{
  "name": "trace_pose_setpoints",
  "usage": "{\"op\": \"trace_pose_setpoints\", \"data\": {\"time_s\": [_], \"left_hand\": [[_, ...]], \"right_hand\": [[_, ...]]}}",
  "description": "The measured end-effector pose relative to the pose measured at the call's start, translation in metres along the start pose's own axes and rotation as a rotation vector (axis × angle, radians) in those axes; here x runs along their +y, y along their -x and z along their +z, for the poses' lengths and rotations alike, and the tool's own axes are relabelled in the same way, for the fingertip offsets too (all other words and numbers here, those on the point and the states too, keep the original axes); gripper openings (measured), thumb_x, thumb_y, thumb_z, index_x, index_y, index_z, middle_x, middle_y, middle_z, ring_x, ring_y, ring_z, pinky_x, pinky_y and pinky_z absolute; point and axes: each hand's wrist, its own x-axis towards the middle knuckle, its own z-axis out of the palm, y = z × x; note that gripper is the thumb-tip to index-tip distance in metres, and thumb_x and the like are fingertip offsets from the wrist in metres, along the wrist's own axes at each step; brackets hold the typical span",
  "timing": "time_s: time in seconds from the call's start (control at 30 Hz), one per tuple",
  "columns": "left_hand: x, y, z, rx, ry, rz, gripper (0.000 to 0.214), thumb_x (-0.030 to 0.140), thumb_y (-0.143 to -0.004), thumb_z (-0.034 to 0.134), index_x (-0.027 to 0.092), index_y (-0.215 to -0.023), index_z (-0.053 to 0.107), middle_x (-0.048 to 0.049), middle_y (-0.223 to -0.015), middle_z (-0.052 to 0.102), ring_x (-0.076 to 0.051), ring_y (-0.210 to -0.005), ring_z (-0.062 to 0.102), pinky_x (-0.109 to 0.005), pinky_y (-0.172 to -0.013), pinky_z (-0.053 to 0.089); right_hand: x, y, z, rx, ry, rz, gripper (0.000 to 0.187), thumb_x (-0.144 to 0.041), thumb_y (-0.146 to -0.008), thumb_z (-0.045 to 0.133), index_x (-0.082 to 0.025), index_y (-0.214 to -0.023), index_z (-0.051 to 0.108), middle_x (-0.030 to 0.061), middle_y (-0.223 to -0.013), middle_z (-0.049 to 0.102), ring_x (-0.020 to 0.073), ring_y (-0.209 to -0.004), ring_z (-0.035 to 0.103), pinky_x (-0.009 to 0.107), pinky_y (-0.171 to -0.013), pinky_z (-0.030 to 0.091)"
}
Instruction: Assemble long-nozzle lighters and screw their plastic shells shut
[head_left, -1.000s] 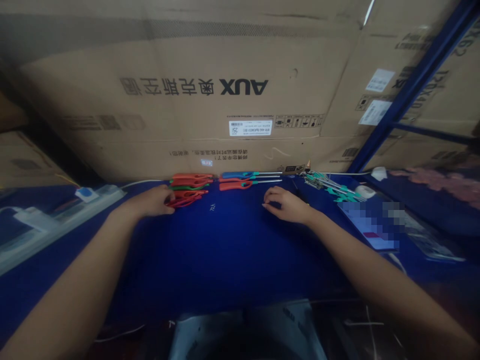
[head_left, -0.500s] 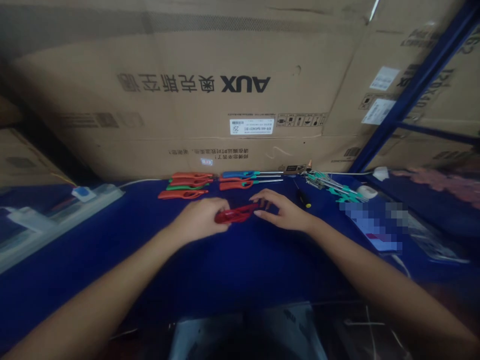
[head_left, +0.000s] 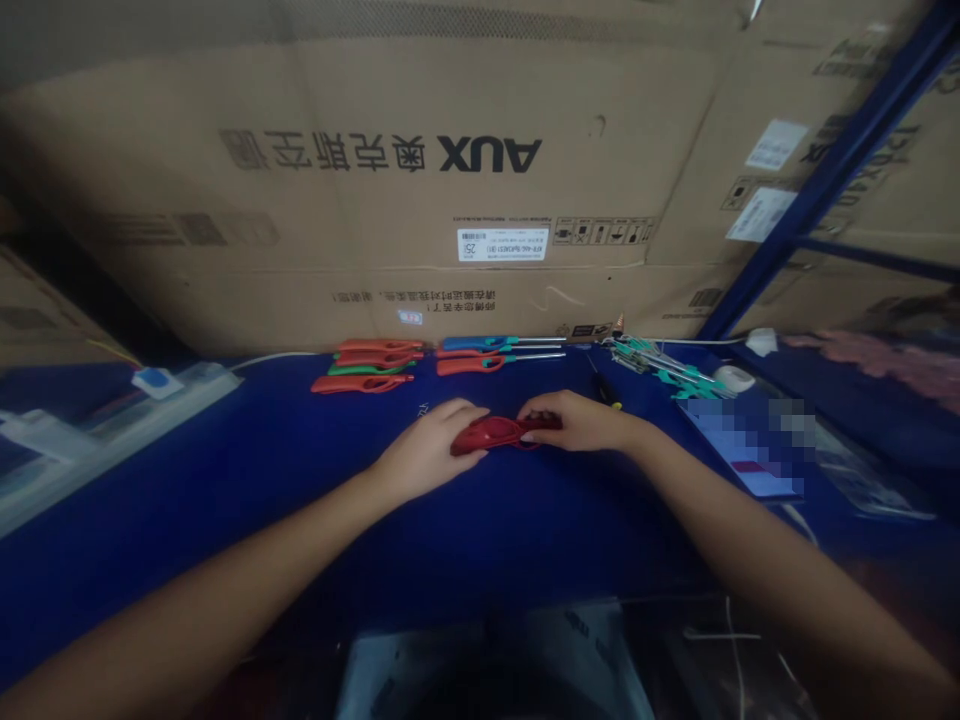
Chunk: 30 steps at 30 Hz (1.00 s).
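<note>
Both my hands hold one red plastic handle piece (head_left: 491,435) over the middle of the blue table (head_left: 300,480). My left hand (head_left: 429,450) grips its left end with fingers curled. My right hand (head_left: 581,420) pinches its right end. Behind them lies a small pile of red and green handle pieces (head_left: 367,365). To the right of that pile lie finished tools with blue and red handles and metal rods (head_left: 499,355).
Large cardboard boxes (head_left: 450,180) stand along the back of the table. A heap of teal parts with metal rods (head_left: 660,365) lies at the back right, a black screwdriver (head_left: 604,390) near my right hand. A white power strip (head_left: 112,415) sits at the left.
My left hand picked a red handle piece from the pile and carried it right to the table's middle. My right hand came in and took hold of its other end.
</note>
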Motion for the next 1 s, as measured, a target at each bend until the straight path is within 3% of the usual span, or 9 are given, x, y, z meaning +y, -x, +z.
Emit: {"op": "trace_pose_setpoints", "data": {"time_s": [0.13, 0.33, 0.5, 0.67, 0.83, 1.0], "left_hand": [[-0.004, -0.002, -0.004, 0.008, -0.01, 0.009, 0.043, 0.026, -0.088, 0.068, 0.023, -0.129, 0.06, -0.0075, -0.126, 0.063, -0.024, -0.112, 0.065, -0.038, -0.1, 0.053], [-0.009, -0.004, -0.009, -0.01, -0.021, -0.05, 0.04, 0.033, -0.085, 0.07, 0.021, -0.123, 0.064, -0.007, -0.116, 0.066, -0.023, -0.105, 0.067, -0.036, -0.093, 0.055], [-0.007, -0.002, -0.034, -0.23, -0.103, -0.007, 0.038, 0.04, -0.084, 0.069, 0.023, -0.118, 0.066, -0.0045, -0.112, 0.068, -0.023, -0.1, 0.068, -0.033, -0.087, 0.054], [-0.005, -0.001, -0.054, -0.347, -0.197, -0.012, 0.03, 0.034, -0.081, 0.067, 0.029, -0.11, 0.07, 0.0004, -0.102, 0.069, -0.02, -0.083, 0.068, -0.028, -0.068, 0.049], [0.004, -0.001, -0.035, -0.381, 0.001, 0.067, 0.031, 0.035, -0.09, 0.062, 0.031, -0.12, 0.069, -0.001, -0.109, 0.065, -0.016, -0.084, 0.067, -0.026, -0.075, 0.05], [0.008, 0.0, -0.018, -0.254, -0.063, 0.086, 0.028, 0.042, -0.091, 0.064, 0.029, -0.115, 0.071, -0.0021, -0.106, 0.066, -0.02, -0.095, 0.065, -0.031, -0.084, 0.05]], "right_hand": [[0.005, 0.003, -0.007, -0.016, 0.01, 0.047, 0.026, -0.034, -0.087, 0.07, -0.018, -0.107, 0.071, 0.001, -0.08, 0.068, 0.0133, -0.068, 0.058, 0.024, -0.063, 0.044], [0.007, 0.004, -0.013, 0.05, 0.278, 0.095, 0.017, -0.018, -0.091, 0.058, -0.019, -0.103, 0.069, 0.0035, -0.089, 0.073, 0.0146, -0.074, 0.062, 0.025, -0.068, 0.043], [0.007, 0.005, -0.016, 0.137, 0.424, 0.18, 0.009, -0.02, -0.089, 0.06, -0.02, -0.094, 0.067, 0.0039, -0.085, 0.07, 0.0158, -0.071, 0.059, 0.026, -0.062, 0.036], [0.008, 0.004, -0.014, 0.212, 0.494, 0.21, 0.006, -0.025, -0.09, 0.06, -0.022, -0.094, 0.064, 0.0038, -0.084, 0.069, 0.0169, -0.073, 0.058, 0.027, -0.058, 0.031], [0.011, -0.001, -0.002, 0.204, 0.463, 0.115, 0.01, -0.03, -0.093, 0.059, -0.023, -0.099, 0.063, 0.0045, -0.093, 0.069, 0.0179, -0.08, 0.062, 0.027, -0.065, 0.039], [0.006, -0.006, 0.008, 0.202, 0.436, 0.001, 0.012, -0.028, -0.095, 0.057, -0.021, -0.101, 0.063, 0.0057, -0.102, 0.069, 0.0179, -0.087, 0.063, 0.028, -0.073, 0.044]]}}
